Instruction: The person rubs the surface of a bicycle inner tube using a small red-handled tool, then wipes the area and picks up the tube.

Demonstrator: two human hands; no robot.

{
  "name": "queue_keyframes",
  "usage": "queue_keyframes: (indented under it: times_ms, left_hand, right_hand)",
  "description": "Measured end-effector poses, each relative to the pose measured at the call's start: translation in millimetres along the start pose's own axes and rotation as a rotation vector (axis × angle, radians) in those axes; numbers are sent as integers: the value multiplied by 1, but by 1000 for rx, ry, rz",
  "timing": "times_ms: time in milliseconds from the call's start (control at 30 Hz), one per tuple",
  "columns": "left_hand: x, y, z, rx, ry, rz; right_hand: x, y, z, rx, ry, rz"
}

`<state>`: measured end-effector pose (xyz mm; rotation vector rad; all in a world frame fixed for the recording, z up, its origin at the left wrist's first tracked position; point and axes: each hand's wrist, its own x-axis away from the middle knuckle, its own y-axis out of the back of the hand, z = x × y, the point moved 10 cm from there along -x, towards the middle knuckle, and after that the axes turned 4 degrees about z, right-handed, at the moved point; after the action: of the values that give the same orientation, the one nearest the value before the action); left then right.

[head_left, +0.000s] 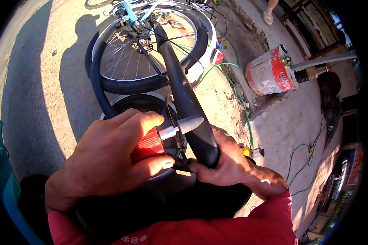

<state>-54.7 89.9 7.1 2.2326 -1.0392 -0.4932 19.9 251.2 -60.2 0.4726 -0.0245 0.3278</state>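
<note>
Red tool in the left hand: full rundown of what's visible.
The red tool is a small handheld piece, its body looking like glossy red plastic, with a short silvery collar and a pale grey cone-shaped tip pointing right. The left hand wraps its body, thumb beneath, so most of it is hidden. It lies roughly level, tip angled slightly up and resting on the black inner tube, which the right hand grips just below. Sunlight falls on it.

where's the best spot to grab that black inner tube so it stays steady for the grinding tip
Grip the inner tube just below the worked patch, from its right side, as the right hand does now. The tube is narrow and limp, so fingers wrap around it easily. That leaves the left side free for the left hand with the red tool.
</note>
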Motion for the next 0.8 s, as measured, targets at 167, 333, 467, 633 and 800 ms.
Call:
queue_keyframes:
  times_ms: [167, 333, 467, 633, 800]
  left_hand:
    - [4, 0, -1, -92, 33, 98]
    - [6, -2, 0, -75, 44, 125]
    - [4, -5, 2, -89, 47, 150]
    - [4, -9, 4, -107, 61, 182]
    - [0, -9, 3, -64, 32, 150]
  right_hand:
    - [2, 4, -2, -40, -70, -22]
    - [2, 5, -4, -54, -39, -20]
    - [2, 6, -2, -50, -38, -24]
    - [2, 5, -1, -30, -14, -19]
    - [1, 2, -3, -46, -66, -6]
